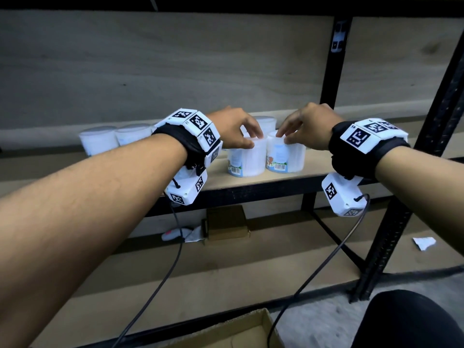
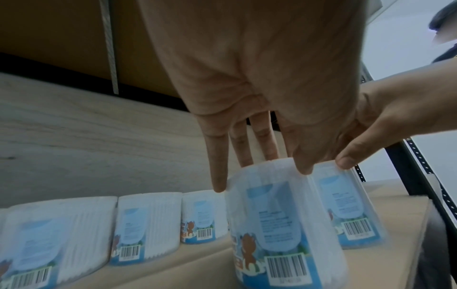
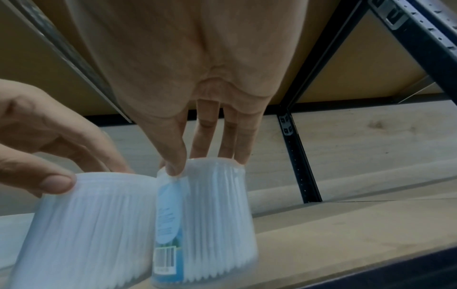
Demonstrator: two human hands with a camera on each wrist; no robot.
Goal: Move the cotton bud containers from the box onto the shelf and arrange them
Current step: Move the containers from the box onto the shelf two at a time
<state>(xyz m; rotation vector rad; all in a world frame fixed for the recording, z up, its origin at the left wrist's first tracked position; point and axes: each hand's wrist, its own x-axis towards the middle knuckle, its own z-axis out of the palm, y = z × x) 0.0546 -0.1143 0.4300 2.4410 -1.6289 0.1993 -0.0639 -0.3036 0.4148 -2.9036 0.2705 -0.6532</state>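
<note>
Mostly done: left hand (image 1: 232, 130) and right hand (image 1: 310, 129) each grip a container's lid rim; left container (image 1: 247, 159) and right container (image 1: 285, 156) under the fingertips, touching, on shelf (image 1: 326, 169). Earlier tubs (image 1: 99, 140) left of fingers. Box (image 1: 233, 332) contents unseen.

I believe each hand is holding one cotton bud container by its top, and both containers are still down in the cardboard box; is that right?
Not quite. The left hand and the right hand do each grip a container by its top, but the left container and the right container stand side by side on the shelf, not in the cardboard box. The head view shows it.
</note>
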